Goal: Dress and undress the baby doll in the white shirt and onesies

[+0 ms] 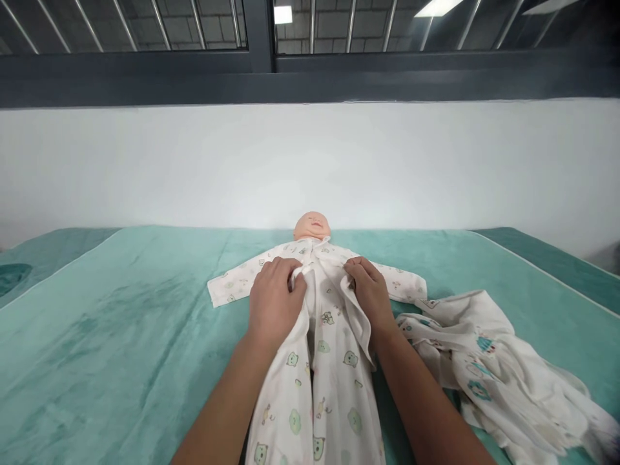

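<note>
A baby doll [312,226] lies on its back, its head toward the wall. It wears a white baby outfit [334,387] printed with green animal faces, the sleeves spread to both sides and the legs reaching toward me. My left hand [278,297] is closed on the front fabric at the chest, on the left side. Opposite it, my right hand [369,287] pinches the other front edge, which hangs in a fold below the fingers. Between the hands the front panels meet loosely. The doll's own hands and feet are not visible.
A crumpled white printed garment [484,361] lies to the right of my right forearm. Everything rests on a green cloth-covered surface [121,336]. A white wall [310,155] rises behind it, below a dark-framed window [261,64] with bars.
</note>
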The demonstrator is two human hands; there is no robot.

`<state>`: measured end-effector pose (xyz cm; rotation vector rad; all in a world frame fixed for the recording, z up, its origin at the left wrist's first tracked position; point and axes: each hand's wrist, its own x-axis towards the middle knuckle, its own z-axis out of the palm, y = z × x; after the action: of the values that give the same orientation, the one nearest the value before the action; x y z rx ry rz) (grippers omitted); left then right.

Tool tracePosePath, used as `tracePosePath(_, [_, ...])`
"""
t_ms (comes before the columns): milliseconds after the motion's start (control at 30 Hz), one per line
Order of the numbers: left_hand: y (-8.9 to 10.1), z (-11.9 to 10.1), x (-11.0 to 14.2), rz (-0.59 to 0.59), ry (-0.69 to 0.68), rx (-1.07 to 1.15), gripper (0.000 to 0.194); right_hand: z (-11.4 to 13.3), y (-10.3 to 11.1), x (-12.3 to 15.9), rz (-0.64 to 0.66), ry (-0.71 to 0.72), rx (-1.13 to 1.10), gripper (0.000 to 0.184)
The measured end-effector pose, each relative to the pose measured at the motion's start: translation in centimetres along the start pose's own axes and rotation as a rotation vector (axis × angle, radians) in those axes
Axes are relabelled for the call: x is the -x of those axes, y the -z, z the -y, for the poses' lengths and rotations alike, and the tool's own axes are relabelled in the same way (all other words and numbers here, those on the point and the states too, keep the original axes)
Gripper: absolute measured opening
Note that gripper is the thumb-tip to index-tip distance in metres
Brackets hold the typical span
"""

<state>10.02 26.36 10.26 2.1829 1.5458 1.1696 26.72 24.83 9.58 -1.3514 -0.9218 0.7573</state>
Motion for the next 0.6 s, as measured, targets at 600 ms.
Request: tracePosePath(600, [1.7,4.5,-1.9,-0.143,0.580,0.442,0.021,-4.8,6.7,0.1,-0.217,0.184,0.240,0.033])
